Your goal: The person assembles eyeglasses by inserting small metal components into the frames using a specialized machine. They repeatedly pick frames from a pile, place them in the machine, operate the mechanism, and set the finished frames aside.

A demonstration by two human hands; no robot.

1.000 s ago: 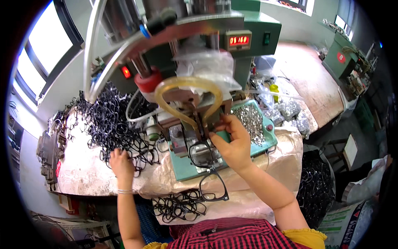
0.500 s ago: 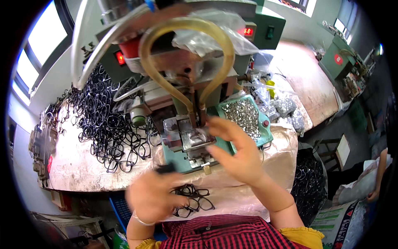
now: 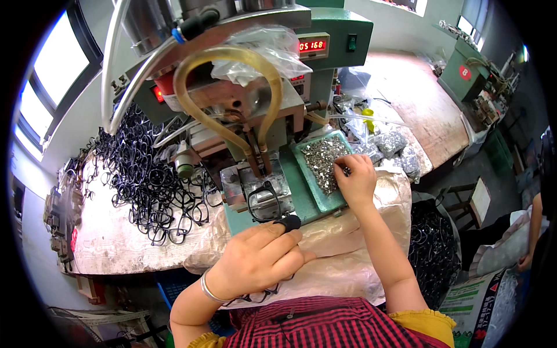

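A black eyeglass frame (image 3: 249,203) stands against the metal fixture (image 3: 282,182) of a bench machine. My left hand (image 3: 255,255) is closed on its near side, a black cover (image 3: 288,223) on one fingertip. Just above the fixture, two brown tube ends (image 3: 256,162) point down. To the right, a green tray (image 3: 310,190) is filled with small shiny metal parts (image 3: 322,159). Over its right side my right hand (image 3: 358,182) is closed, thumb and fingers pinched among the parts; whatever they grip is too small to make out.
A large heap of black eyeglass frames (image 3: 145,168) covers the table's left side. More frames (image 3: 255,297) lie partly hidden below my left hand. Bagged parts (image 3: 390,142) sit beyond the tray. A looped yellowish hose (image 3: 181,87) hangs over the fixture. At right, a person's arm (image 3: 532,232) shows.
My left hand has moved right and up to the fixture, where an eyeglass frame now shows. My right hand has left the fixture for the parts tray and closed its fingers. The view has shifted slightly.
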